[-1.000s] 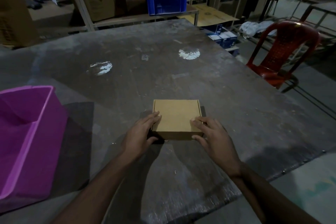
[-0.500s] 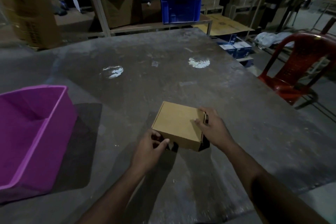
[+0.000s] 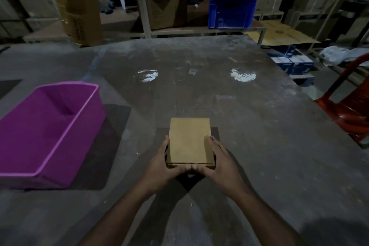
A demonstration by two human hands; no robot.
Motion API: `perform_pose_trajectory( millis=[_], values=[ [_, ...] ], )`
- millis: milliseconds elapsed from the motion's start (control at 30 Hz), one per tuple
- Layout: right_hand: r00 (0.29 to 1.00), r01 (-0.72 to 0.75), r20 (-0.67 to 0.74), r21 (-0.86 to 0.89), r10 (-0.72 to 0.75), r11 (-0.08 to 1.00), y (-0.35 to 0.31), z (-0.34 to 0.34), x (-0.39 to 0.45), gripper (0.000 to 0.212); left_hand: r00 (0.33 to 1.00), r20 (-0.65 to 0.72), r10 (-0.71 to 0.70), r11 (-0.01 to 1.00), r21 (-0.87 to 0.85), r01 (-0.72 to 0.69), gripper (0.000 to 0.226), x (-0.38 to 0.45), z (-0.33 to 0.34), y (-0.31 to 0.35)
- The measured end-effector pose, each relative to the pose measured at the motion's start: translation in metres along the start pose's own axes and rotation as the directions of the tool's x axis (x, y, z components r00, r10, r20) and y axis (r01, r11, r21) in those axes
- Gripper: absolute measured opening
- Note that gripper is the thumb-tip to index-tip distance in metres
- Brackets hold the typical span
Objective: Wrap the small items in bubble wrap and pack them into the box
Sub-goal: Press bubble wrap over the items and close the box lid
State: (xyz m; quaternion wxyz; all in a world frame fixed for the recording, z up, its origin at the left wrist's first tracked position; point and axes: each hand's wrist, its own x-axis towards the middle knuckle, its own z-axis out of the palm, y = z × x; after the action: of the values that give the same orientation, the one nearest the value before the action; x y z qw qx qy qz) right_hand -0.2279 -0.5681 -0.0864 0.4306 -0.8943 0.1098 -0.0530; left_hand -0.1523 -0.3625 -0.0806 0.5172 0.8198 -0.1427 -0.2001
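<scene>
A small closed brown cardboard box (image 3: 189,142) lies flat on the grey table (image 3: 259,126), near the front middle. My left hand (image 3: 161,163) grips its left side and near-left corner. My right hand (image 3: 218,161) grips its right side and near-right corner. The thumbs of both hands meet along the box's near edge, and the fingers lie along its sides. No bubble wrap or small items are in sight.
A purple plastic bin (image 3: 87,104) stands on the table to the left. A red plastic chair (image 3: 347,106) is at the table's right edge. Behind the table are a blue crate (image 3: 231,13), shelving and cardboard cartons.
The box has been turned a quarter turn and now lies lengthwise away from me. Both hands have shifted to its near corners. The view has tilted up.
</scene>
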Motion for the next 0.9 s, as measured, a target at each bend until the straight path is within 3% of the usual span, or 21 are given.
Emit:
perform_pose_trajectory(
  millis=[133, 333, 500, 633, 900],
  values=[
    [1.0, 0.016, -0.003, -0.035, -0.016, 0.999, -0.008, 0.009, 0.005, 0.104, 1.0, 0.018, -0.005, 0.996, 0.084, 0.003, 0.147, 0.0, -0.011, -0.007],
    [0.999, 0.044, 0.008, -0.228, -0.043, 0.973, -0.031, 0.017, 0.01, 0.095, 0.997, -0.002, 0.079, 0.962, 0.261, -0.075, 0.113, 0.01, -0.031, -0.002],
    [0.954, 0.293, 0.09, -0.49, -0.287, 0.821, -0.037, 0.013, 0.011, 0.071, 0.967, -0.104, 0.232, 0.871, 0.465, -0.158, 0.081, 0.007, -0.028, -0.013],
    [0.949, 0.314, 0.137, -0.499, -0.284, 0.808, -0.035, 0.016, 0.015, 0.064, 0.937, -0.239, 0.256, 0.84, 0.534, -0.093, 0.069, 0.0, -0.01, -0.016],
    [0.963, 0.267, 0.128, -0.537, -0.235, 0.8, -0.034, 0.022, 0.008, 0.063, 0.95, -0.195, 0.243, 0.784, 0.616, -0.074, 0.068, -0.008, -0.012, -0.002]
  ],
)
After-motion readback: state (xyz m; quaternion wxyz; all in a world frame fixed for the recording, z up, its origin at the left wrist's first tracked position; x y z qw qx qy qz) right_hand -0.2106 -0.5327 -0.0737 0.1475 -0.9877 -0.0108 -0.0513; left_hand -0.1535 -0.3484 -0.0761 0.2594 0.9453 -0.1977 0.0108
